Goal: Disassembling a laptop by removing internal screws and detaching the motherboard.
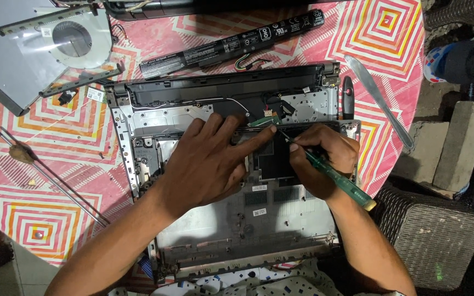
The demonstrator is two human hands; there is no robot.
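The left hand (207, 164) presses flat, fingers spread, on the laptop shell (281, 219); the right hand (322, 159) grips a green screwdriver (333, 175), tip toward 10 o'clock at a small board (264, 121). Battery (231, 44) and fan (72, 38) already lie out at 12 and 10 o'clock.

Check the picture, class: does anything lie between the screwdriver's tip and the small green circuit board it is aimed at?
Nothing visible does. The screwdriver in the right hand points straight at the green board; the left hand presses beside the tip, not across it.
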